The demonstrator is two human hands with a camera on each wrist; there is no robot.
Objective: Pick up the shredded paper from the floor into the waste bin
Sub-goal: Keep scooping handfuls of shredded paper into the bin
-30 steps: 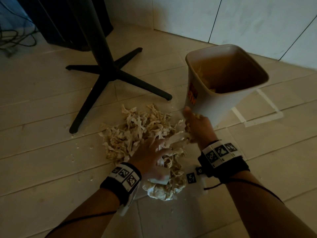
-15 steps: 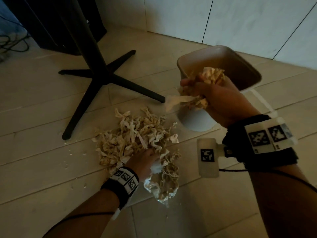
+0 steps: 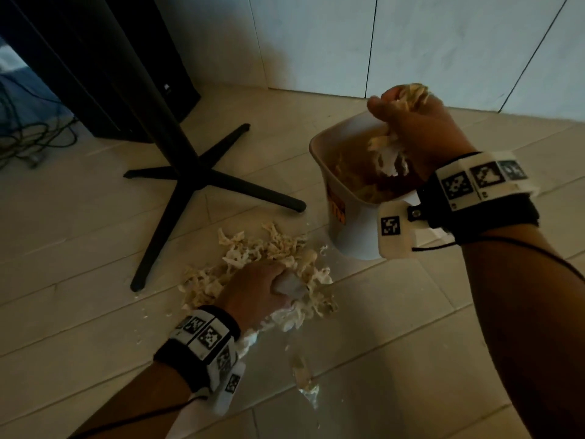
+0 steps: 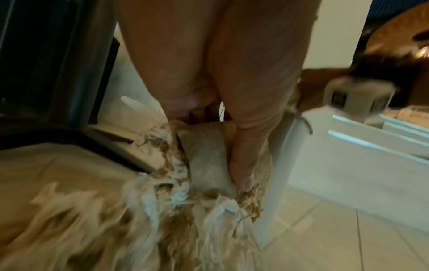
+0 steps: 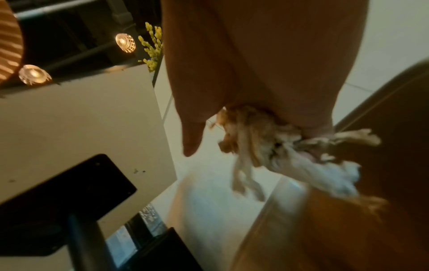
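Shredded paper [image 3: 278, 248] fills both hands: right [image 3: 418, 131] over waste bin [image 3: 319, 153], left [image 3: 256, 293] on floor.

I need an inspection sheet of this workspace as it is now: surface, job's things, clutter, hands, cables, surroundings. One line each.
Surface: pale plank floor, small paper crumbs on it.
Job's things: shredded paper pile on floor beside waste bin; bin upright, paper inside.
Clutter: stray shred clump apart from pile.
Hands: left hand grips paper in pile; right hand holds a handful over bin.
Cables: tangled cords on floor, far left.
Surroundings: black table base, white wall panels.
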